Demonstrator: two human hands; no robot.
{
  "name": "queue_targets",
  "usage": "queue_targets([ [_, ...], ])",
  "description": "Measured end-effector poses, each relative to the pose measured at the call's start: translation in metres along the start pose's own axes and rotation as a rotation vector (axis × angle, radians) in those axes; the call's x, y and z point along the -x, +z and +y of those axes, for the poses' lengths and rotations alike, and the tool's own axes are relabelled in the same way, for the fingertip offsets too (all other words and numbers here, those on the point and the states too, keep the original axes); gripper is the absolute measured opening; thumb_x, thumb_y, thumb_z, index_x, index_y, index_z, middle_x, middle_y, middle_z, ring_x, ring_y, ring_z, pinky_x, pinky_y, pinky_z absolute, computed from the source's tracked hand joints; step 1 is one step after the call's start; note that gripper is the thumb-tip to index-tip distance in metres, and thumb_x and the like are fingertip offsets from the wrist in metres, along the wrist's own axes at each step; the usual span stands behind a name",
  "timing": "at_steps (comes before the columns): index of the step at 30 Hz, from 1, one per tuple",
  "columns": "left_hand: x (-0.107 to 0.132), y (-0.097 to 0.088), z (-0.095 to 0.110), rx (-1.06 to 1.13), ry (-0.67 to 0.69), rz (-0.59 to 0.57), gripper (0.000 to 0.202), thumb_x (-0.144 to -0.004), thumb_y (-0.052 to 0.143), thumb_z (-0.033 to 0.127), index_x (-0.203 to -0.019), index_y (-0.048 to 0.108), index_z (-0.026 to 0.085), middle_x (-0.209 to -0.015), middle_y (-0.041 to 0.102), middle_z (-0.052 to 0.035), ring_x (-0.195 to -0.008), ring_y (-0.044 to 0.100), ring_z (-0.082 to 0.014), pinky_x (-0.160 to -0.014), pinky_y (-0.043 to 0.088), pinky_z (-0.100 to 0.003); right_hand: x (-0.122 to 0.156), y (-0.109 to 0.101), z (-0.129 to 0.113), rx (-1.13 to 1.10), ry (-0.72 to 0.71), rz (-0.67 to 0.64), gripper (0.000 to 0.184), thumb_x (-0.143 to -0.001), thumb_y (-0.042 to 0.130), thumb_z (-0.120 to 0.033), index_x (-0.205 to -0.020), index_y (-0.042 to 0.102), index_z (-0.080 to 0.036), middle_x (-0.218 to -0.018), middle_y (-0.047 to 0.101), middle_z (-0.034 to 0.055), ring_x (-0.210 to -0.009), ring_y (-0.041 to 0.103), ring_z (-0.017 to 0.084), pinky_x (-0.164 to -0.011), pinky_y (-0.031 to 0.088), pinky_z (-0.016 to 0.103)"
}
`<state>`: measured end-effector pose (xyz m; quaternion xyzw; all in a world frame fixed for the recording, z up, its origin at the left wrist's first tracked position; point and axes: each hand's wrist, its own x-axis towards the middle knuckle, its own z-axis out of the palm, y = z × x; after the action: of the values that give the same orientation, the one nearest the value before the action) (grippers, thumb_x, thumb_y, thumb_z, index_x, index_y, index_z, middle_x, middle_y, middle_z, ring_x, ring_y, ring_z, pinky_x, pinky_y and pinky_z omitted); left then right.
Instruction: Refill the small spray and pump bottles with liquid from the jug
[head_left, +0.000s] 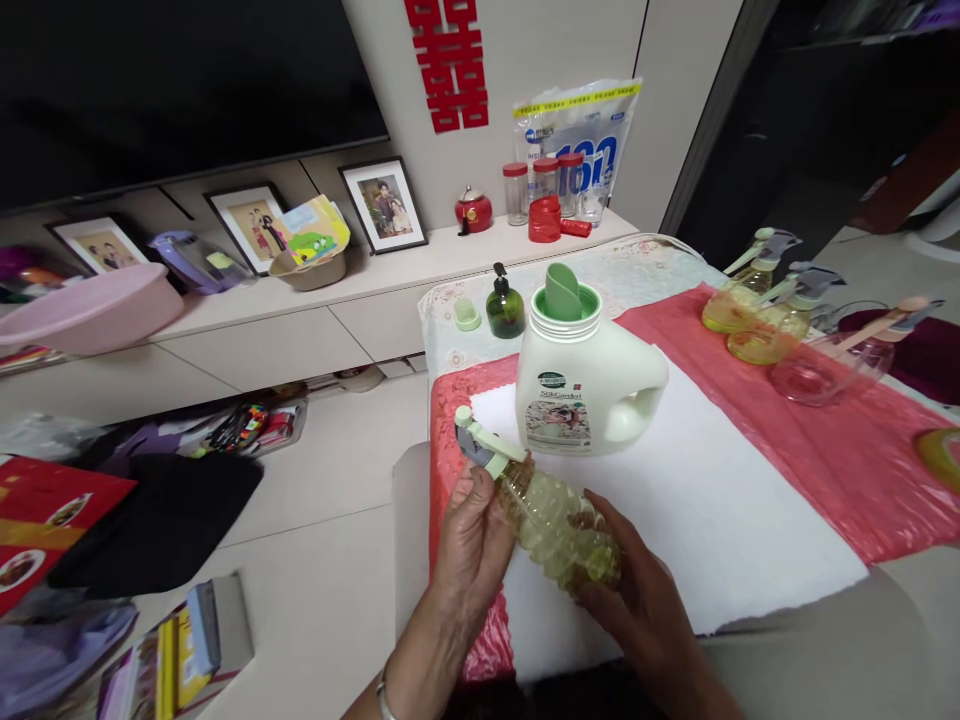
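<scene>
A clear ribbed spray bottle (551,525) of yellowish liquid lies tilted over the white cloth (720,500), its green trigger head (484,450) pointing up left. My left hand (469,545) is wrapped round its neck just below the trigger head. My right hand (637,590) cups the bottle's base from below. Just behind stands a large white detergent jug (585,385) with an open green spout and a handle on its right side.
A dark green pump bottle (505,305) and a small green cap (466,314) sit at the table's far end. Three more spray bottles (757,300) stand on the red cover at the right. Jars, photo frames and a pink basin line the low cabinet; clutter covers the floor at left.
</scene>
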<state>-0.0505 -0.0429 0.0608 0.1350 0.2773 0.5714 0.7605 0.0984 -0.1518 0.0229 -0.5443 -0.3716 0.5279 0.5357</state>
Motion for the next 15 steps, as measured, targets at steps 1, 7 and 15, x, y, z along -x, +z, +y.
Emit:
queue_targets([
  [1, 0.0, -0.001, 0.0, -0.017, -0.006, -0.007, 0.027, -0.068, 0.093, 0.032, -0.085, 0.076, 0.019, -0.093, 0.079, -0.0033, -0.094, 0.073, -0.0202, -0.107, 0.051, -0.037, -0.001, -0.002, 0.001, 0.003, -0.015, -0.024, 0.076, -0.083, 0.077, -0.049, -0.149, 0.048, -0.025, -0.145, 0.051, 0.0108, -0.122, 0.06, 0.027, -0.097, 0.056, 0.033],
  [7, 0.003, 0.002, 0.003, -0.118, -0.011, -0.043, 0.041, -0.066, 0.094, 0.038, -0.097, 0.076, 0.018, -0.102, 0.078, -0.0067, -0.094, 0.071, -0.0191, -0.09, 0.056, -0.028, -0.005, -0.013, 0.006, -0.141, -0.001, -0.172, 0.066, -0.086, 0.072, -0.05, -0.145, 0.055, -0.024, -0.146, 0.051, 0.0091, -0.133, 0.053, 0.032, -0.106, 0.051, 0.04],
  [15, 0.02, 0.017, -0.01, -0.319, -0.037, -0.235, 0.053, -0.076, 0.087, 0.038, -0.124, 0.067, 0.026, -0.104, 0.076, -0.004, -0.093, 0.071, -0.0203, -0.091, 0.054, -0.033, 0.0, -0.007, 0.006, -0.257, -0.021, -0.16, 0.084, -0.083, 0.068, -0.071, -0.15, 0.05, -0.024, -0.156, 0.039, 0.0078, -0.145, 0.039, 0.032, -0.119, 0.041, 0.039],
])
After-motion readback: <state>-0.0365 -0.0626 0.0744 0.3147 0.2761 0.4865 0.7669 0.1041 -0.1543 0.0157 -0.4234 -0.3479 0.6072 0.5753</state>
